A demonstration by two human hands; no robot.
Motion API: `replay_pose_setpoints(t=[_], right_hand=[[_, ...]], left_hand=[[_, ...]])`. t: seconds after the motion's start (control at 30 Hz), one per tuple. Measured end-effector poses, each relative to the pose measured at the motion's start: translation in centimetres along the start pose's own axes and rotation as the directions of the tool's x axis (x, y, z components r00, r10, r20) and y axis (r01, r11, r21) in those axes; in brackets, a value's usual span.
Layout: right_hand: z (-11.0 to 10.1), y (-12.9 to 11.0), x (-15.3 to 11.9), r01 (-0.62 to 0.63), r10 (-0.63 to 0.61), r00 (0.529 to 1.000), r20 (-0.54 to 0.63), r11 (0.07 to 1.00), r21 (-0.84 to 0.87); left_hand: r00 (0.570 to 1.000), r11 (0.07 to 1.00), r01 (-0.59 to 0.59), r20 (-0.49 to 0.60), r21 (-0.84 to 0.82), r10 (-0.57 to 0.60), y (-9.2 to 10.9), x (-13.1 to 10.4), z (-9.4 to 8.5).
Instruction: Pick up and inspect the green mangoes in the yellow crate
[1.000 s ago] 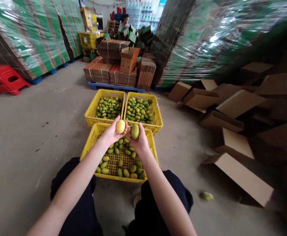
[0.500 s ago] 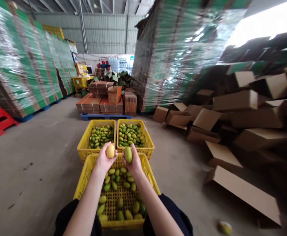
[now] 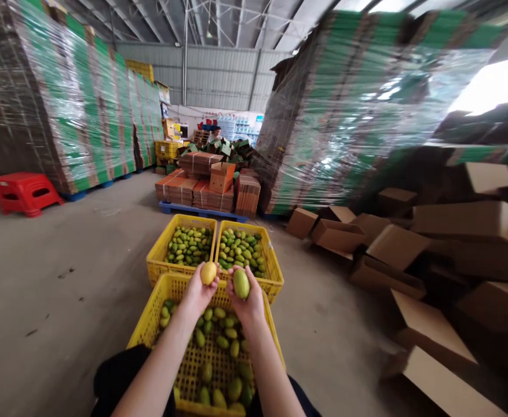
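A yellow mango [image 3: 208, 273] rests in my left hand [image 3: 200, 292], the fingers curled round it. Beside it, my right hand [image 3: 250, 304] holds a green mango [image 3: 241, 284], its palm turned up. Both hands are over the far part of the near yellow crate [image 3: 149, 315], where several green mangoes [image 3: 222, 341] lie scattered on the slatted bottom. My forearms hide part of that crate. Just beyond stand two fuller crates of green mangoes, the left crate [image 3: 160, 267] and the right crate [image 3: 275, 269].
Cardboard boxes [image 3: 397, 246] lie heaped on the right. Flattened cartons [image 3: 199, 165] sit on a blue pallet [image 3: 201, 211] ahead. A red stool [image 3: 25, 191] stands at the left, near wrapped green stacks [image 3: 92, 116]. Another wrapped stack [image 3: 323, 116] rises at right. A person [image 3: 217, 134] is far back.
The view has swung left and tilted up, so the surroundings sit further right and the whole stool shows. Both hands still hold their mangoes; my right palm has turned further upward.
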State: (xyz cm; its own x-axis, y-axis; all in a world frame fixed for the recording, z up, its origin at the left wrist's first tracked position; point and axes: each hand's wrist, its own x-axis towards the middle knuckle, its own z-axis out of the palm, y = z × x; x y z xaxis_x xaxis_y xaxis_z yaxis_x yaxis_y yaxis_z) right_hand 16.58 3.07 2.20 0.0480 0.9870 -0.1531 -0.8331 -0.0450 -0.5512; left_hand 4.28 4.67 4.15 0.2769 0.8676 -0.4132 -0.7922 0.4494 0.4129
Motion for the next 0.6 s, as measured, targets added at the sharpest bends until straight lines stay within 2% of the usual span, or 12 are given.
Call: replay_pose_setpoints(t=[0.13,0.33,0.43,0.6], right_hand=[[-0.1,0.0,-0.2,0.034,-0.034,0.999,0.013,0.999,0.018],[0.8,1.6,-0.3,0.05,-0.051,0.999,0.013,0.996,0.076],[1.2,2.6,-0.4,0.054,-0.059,0.997,0.045,0.992,0.118],[1.2,3.3,-0.5,0.071,-0.058,0.996,-0.062,0.971,0.227]], left_hand=[[0.992,0.995,0.038,0.125,-0.095,-0.026,-0.4,-0.6,0.0],[0.964,0.953,0.022,0.258,-0.301,0.059,-0.3,-0.7,-0.5],[0.969,0.919,-0.009,0.223,-0.395,0.106,-0.1,-0.3,-0.7],[0.987,0.882,-0.072,0.096,-0.465,0.131,-0.4,0.0,-0.7]])
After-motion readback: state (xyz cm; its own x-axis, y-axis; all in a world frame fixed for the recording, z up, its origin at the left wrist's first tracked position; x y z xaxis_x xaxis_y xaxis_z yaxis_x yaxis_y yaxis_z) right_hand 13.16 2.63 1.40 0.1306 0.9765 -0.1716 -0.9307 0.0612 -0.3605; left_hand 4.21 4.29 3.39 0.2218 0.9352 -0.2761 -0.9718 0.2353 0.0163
